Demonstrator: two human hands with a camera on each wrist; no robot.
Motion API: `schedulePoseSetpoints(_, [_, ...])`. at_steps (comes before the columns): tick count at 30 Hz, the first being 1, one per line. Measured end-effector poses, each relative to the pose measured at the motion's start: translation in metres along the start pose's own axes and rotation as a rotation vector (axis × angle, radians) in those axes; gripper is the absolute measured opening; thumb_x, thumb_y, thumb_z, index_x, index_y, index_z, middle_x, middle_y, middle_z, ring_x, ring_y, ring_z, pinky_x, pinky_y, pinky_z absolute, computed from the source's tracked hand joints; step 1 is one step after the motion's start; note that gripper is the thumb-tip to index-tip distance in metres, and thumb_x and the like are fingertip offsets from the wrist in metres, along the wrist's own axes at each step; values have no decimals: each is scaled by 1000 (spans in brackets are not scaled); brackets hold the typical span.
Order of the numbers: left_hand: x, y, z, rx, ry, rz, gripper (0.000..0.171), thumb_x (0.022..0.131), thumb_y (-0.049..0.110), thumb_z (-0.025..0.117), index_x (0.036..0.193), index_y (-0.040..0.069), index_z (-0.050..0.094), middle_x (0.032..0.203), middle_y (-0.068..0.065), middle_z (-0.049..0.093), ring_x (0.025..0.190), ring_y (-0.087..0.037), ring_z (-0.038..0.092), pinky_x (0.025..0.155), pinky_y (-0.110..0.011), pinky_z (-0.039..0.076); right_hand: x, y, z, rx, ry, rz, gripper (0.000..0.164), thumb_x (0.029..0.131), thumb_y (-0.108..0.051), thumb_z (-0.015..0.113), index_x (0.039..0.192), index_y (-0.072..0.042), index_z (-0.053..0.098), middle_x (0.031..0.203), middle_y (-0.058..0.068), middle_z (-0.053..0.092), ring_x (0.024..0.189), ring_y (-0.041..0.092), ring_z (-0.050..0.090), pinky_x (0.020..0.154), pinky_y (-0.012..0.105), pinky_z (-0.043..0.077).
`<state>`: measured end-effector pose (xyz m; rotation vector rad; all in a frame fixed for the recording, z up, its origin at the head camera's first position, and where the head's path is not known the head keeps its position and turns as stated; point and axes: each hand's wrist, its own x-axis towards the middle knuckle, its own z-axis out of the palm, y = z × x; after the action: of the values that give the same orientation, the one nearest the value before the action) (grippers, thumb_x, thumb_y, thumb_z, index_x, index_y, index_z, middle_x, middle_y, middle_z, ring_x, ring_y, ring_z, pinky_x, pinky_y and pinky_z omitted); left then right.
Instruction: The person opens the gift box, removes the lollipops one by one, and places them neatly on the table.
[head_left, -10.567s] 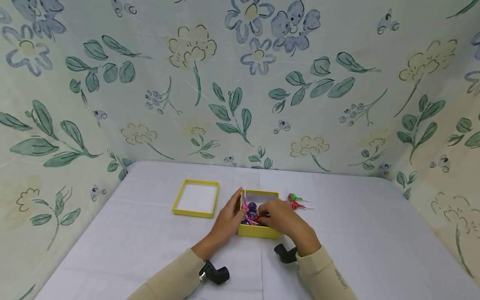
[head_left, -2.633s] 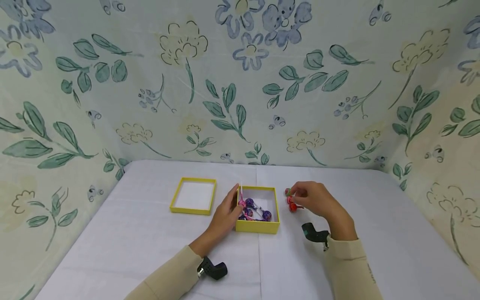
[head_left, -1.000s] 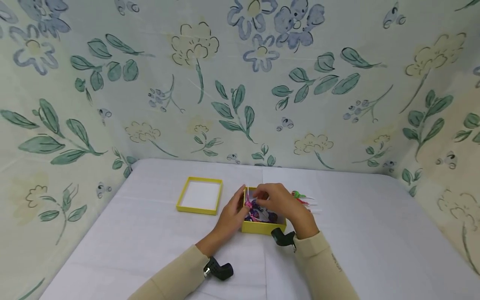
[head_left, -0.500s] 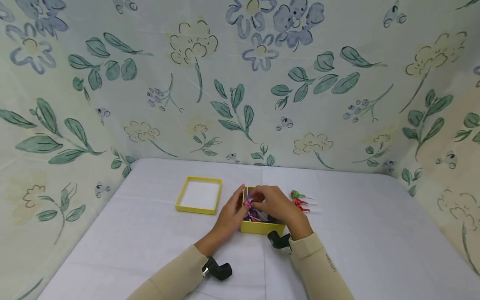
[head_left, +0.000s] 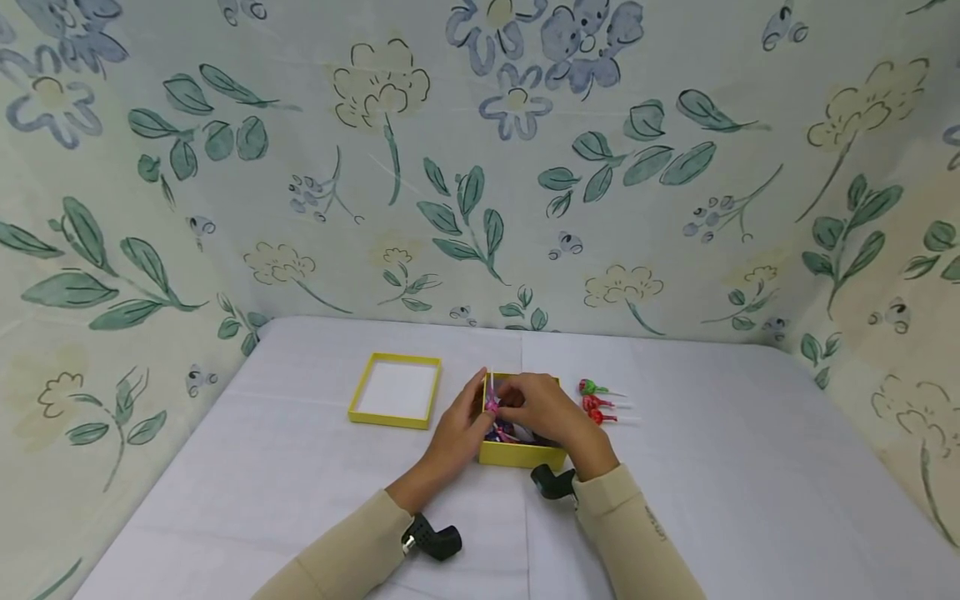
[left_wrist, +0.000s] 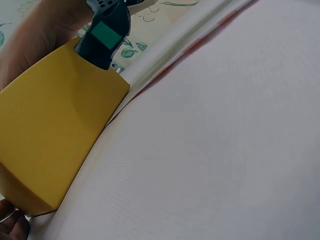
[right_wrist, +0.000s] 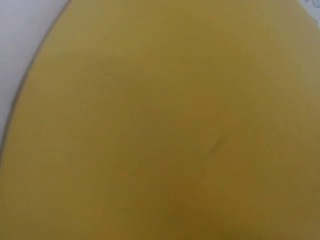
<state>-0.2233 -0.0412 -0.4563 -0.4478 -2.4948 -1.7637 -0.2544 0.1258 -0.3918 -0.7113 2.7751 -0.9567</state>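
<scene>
In the head view, a yellow box [head_left: 521, 455] with white inside walls holds several lollipops in dark purple and pink wrappers. My left hand [head_left: 453, 433] grips its left wall, thumb on the inner side. A pink-wrapped lollipop [head_left: 492, 405] leans upright there, its white stick pointing up. My right hand [head_left: 543, 408] reaches into the box with curled fingers, pinching at this lollipop; the hand partly hides the contents. In the left wrist view the box's outer side [left_wrist: 60, 120] fills the left part, with fingertips [left_wrist: 15, 225] below. The yellow side [right_wrist: 160, 120] fills the right wrist view.
A shallow yellow-rimmed lid [head_left: 390, 422] lies with its white inside up, left of the box. To the right lie a green-wrapped lollipop [head_left: 588, 387] and two red-wrapped ones [head_left: 600, 416], sticks pointing right. A white cloth [head_left: 712, 467] covers the table; a floral backdrop stands behind.
My right hand has put a further red lollipop beside the others, then returned to the box and moved left to the pink lollipop. My left hand stays on the box wall.
</scene>
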Motion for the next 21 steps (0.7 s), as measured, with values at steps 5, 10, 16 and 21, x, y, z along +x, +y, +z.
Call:
schedulePoseSetpoints(5, [0, 0, 0, -18, 1, 17, 63, 97, 17, 48, 155, 18, 22, 152, -2, 36, 135, -15, 40, 109, -33, 36, 0, -1, 2, -22, 12, 13, 16, 85, -21, 74, 98, -12, 71, 87, -5, 66, 80, 9, 59, 78, 30, 55])
schedulePoseSetpoints(10, [0, 0, 0, -22, 0, 24, 63, 97, 16, 49, 154, 17, 23, 152, -2, 37, 133, -15, 42, 109, -31, 37, 0, -1, 4, -73, 22, 8, 15, 85, -25, 74, 94, -14, 73, 84, -6, 64, 76, 10, 56, 74, 28, 52])
schedulePoseSetpoints(16, [1, -2, 1, -9, 2, 12, 64, 96, 17, 48, 155, 19, 23, 152, -2, 36, 134, -14, 41, 109, -31, 36, 0, -2, 7, -147, 25, 17, 18, 85, -28, 74, 97, -15, 75, 87, -5, 65, 79, 10, 57, 76, 30, 54])
schedulePoseSetpoints(21, [0, 0, 0, -6, 4, 11, 64, 96, 17, 49, 154, 27, 23, 152, -2, 36, 134, -14, 41, 110, -32, 36, 1, -2, 11, -213, 32, 47, 22, 85, -31, 74, 101, -16, 75, 96, -2, 67, 85, 12, 58, 83, 36, 55])
